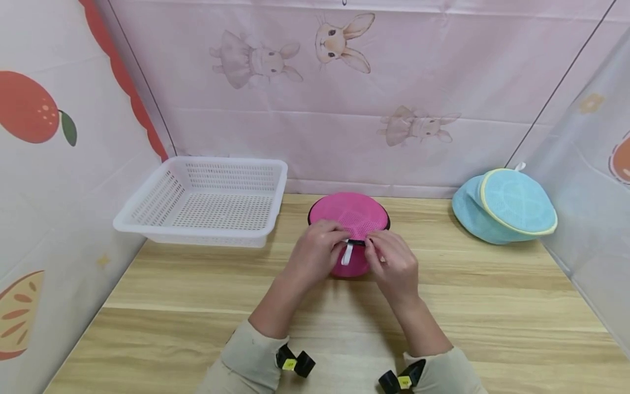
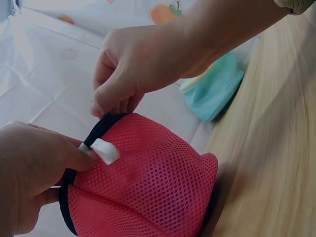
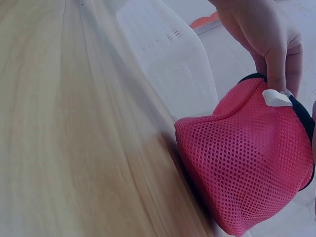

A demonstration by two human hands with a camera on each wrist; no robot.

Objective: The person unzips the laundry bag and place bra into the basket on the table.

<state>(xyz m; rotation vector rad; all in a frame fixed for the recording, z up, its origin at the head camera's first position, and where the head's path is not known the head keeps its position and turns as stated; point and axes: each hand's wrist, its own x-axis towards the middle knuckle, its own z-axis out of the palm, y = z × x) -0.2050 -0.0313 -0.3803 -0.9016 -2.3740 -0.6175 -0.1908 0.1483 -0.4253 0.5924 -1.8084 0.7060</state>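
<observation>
The pink mesh bag sits at the middle of the counter, towards its far side. Both hands are clamped on its black rim at the near side: the left hand pinches it beside the white tab, the right hand pinches it just to the right, a short stretch of rim between them. Uneven pulling could skew the limp opening, the soft mesh could fold in under the fingers, or the tab could get caught beneath the left thumb. Farther out, a white basket stands to the left, and a blue bag leans folded at far right.
</observation>
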